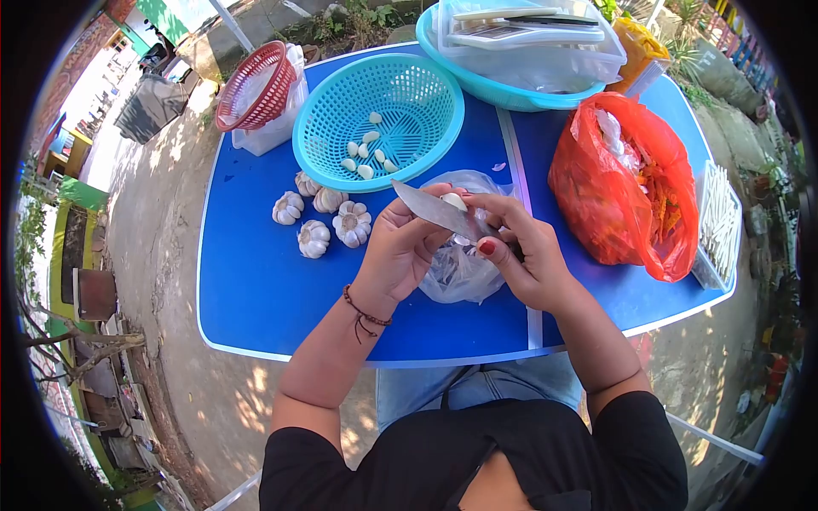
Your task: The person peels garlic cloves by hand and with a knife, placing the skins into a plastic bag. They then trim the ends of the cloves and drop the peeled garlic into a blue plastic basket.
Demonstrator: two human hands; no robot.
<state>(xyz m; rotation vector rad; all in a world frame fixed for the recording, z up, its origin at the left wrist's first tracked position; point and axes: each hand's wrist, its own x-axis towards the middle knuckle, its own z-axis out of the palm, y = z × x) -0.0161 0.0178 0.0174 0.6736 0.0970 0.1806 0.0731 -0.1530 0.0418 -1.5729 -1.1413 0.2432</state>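
Between my two hands is a whitish garlic clove (454,201), held by the fingertips of my left hand (407,243). My right hand (527,247) grips a knife, its thumb along the blade. The knife blade (434,211) points up and left across the clove; its handle is mostly hidden in my palm. Beneath both hands lies a clear plastic bag (464,277) with peel scraps in it. Several whole garlic bulbs (352,223) sit to the left of my left hand. Peeled cloves (365,150) rest in the turquoise basket (319,102) just beyond.
A red plastic bag (596,200) of orange-red contents stands at the right, beside a box of white sticks (720,213). At the back are a turquoise basin (511,94) with plastic containers and a red basket (277,94). The blue table (281,298) has a white edge.
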